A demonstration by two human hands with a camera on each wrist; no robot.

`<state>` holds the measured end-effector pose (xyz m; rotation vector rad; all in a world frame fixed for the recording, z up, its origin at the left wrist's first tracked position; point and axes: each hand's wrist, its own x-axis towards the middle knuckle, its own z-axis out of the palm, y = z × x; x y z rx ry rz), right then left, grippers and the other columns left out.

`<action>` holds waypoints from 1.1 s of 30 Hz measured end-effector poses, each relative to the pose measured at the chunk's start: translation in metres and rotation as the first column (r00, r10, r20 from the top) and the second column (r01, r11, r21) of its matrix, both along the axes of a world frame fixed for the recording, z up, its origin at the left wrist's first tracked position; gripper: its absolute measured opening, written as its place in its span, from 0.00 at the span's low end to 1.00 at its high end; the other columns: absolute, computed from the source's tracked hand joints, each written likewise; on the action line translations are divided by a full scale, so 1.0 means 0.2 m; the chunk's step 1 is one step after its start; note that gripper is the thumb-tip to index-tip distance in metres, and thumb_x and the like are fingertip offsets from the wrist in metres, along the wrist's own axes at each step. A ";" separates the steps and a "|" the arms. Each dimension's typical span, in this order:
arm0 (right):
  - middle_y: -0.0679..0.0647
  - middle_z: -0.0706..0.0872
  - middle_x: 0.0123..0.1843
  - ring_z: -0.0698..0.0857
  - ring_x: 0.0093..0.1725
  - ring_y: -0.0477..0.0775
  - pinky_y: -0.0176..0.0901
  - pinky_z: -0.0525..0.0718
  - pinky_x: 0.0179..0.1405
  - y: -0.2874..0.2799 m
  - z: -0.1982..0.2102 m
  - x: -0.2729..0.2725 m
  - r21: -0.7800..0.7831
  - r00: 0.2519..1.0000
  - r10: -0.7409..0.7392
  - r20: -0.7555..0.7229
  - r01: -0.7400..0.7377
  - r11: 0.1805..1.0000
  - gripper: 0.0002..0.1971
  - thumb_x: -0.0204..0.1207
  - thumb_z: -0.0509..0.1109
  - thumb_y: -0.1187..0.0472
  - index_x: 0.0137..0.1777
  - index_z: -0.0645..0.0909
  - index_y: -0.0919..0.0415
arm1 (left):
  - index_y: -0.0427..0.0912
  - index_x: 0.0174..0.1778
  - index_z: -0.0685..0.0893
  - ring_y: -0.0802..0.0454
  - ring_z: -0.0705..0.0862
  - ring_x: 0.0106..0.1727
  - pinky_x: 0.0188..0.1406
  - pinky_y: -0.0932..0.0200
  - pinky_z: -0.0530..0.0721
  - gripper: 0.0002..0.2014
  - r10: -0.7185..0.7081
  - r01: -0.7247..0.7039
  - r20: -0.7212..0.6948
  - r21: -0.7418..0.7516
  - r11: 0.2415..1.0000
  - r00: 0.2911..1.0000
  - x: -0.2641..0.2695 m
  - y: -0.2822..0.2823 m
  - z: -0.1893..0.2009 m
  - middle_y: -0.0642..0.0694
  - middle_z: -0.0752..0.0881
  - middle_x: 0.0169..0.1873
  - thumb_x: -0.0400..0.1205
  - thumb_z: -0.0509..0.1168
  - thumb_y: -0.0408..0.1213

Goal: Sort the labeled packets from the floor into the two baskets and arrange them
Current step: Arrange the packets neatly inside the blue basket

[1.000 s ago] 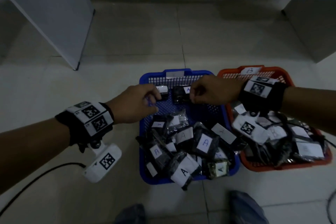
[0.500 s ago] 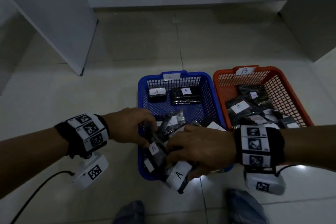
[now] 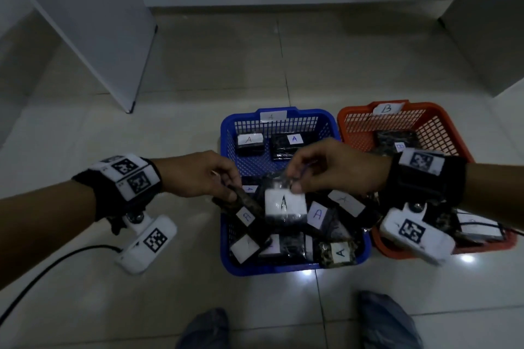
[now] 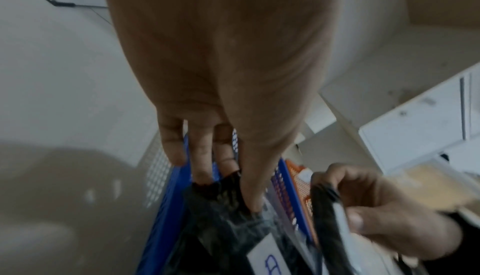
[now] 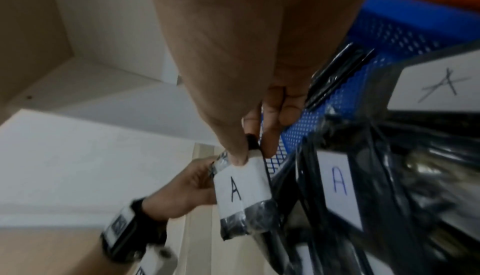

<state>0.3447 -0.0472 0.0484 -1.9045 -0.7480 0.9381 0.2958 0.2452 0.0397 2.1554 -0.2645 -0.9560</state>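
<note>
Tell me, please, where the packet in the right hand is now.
In the head view, the packet hangs from the right hand over the blue basket, beside the left hand.

Dim indoor light, small glare spots on floor tiles (image 3: pixel 306 272), wrist views motion-blurred, wide-angle edge bending

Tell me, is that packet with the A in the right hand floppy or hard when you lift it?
Probably soft. The right hand pinches the packet by its top edge alone, so it is likely light. Its wrap looks shiny and crinkled, perhaps slippery. It hangs fairly straight, so the contents may be somewhat firm.
</note>
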 end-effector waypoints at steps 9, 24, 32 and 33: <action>0.50 0.88 0.51 0.88 0.48 0.46 0.50 0.89 0.54 -0.17 -0.05 0.41 -0.125 0.794 -0.190 0.578 0.316 0.941 0.04 0.79 0.76 0.64 0.51 0.86 0.57 | 0.50 0.53 0.84 0.47 0.89 0.49 0.43 0.55 0.85 0.07 0.313 -0.311 0.118 -0.035 0.950 0.943 0.13 0.06 0.04 0.46 0.92 0.48 0.81 0.73 0.40; 0.57 0.93 0.38 0.92 0.37 0.54 0.50 0.93 0.42 0.18 -0.24 0.53 -0.176 0.877 -0.350 0.329 0.421 0.890 0.03 0.74 0.78 0.67 0.40 0.91 0.66 | 0.44 0.52 0.84 0.53 0.82 0.47 0.35 0.68 0.74 0.04 0.575 -0.652 0.549 -0.070 0.755 0.606 0.23 0.08 -0.09 0.49 0.85 0.47 0.84 0.67 0.38; 0.62 0.93 0.42 0.91 0.37 0.58 0.50 0.92 0.43 0.16 -0.33 0.55 -0.331 0.828 -0.286 0.481 0.474 0.816 0.02 0.73 0.78 0.68 0.42 0.91 0.67 | 0.46 0.52 0.83 0.50 0.84 0.46 0.40 0.57 0.77 0.03 0.618 -0.668 0.446 -0.057 0.742 0.648 0.18 0.15 -0.15 0.55 0.84 0.44 0.84 0.67 0.38; 0.62 0.93 0.44 0.90 0.39 0.58 0.49 0.90 0.43 0.13 -0.32 0.56 -0.347 0.814 -0.236 0.531 0.463 0.815 0.02 0.73 0.78 0.68 0.44 0.91 0.67 | 0.47 0.51 0.83 0.50 0.84 0.46 0.40 0.58 0.77 0.03 0.615 -0.664 0.437 -0.055 0.746 0.656 0.18 0.15 -0.15 0.55 0.84 0.44 0.84 0.67 0.38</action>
